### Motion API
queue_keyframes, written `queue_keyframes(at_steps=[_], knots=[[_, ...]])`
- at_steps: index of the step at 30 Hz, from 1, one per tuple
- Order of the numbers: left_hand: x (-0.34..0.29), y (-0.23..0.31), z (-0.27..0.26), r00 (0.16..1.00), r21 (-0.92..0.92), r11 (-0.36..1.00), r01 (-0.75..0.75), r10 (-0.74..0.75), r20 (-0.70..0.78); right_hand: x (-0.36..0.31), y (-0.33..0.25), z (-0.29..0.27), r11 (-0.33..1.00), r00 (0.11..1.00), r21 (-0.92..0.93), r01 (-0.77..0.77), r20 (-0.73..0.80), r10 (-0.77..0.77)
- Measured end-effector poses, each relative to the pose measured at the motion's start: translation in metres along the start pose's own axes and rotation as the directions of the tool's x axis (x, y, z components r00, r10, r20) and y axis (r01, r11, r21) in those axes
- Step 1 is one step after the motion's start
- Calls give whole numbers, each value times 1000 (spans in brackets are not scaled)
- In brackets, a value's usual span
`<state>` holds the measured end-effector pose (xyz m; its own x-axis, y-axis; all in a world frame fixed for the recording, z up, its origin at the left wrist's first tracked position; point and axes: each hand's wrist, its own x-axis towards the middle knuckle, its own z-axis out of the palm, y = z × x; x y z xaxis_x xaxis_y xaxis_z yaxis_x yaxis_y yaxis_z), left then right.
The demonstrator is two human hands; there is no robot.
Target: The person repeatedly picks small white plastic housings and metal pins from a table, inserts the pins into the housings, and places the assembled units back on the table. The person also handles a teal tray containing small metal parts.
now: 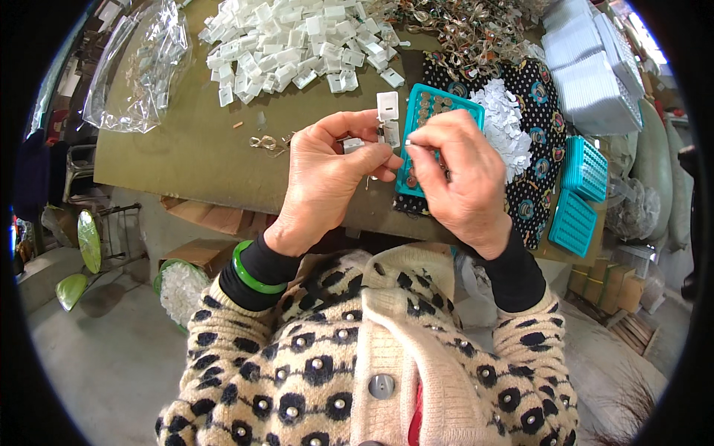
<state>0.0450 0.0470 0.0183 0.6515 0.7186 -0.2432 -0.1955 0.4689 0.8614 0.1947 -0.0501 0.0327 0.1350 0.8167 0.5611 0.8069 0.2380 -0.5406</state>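
Observation:
My left hand (327, 167) is closed on a small white hinged plastic box (387, 106), its lid standing up and a dark bit showing near the fingertips. Close by, over the tray, my right hand (465, 175) pinches a tiny whitish piece (407, 143) between thumb and forefinger; its exact kind is too small to tell. Beneath the right hand lies a teal tray (414, 95) with small round brownish metallic items in rows, partly hidden by the hand. White paper slips (502, 123) are heaped to its right.
A large heap of white boxes (297, 44) lies at the back, beside tangled shiny trinkets (476, 30). Clear plastic bags (137, 70) are at the left. On the right, white tray stacks (591, 82) and teal trays (573, 223) stand near the dotted cloth (547, 141).

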Motion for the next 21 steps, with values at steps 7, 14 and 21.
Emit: queue_keyframes(at_steps=[7,14,21], knots=[[-5,0,-3,1000,54,999,10,-9,-8,6,-5,27,969,994,-225,106,35,-100],[-11,5,-12,999,-80,996,32,-32,11,10,-22,23,998,1000,-65,-23,-21,22],[-18,6,-18,999,-129,991,20,-14,47,10,-26,27,1000,1000,-24,-18,-5,18]])
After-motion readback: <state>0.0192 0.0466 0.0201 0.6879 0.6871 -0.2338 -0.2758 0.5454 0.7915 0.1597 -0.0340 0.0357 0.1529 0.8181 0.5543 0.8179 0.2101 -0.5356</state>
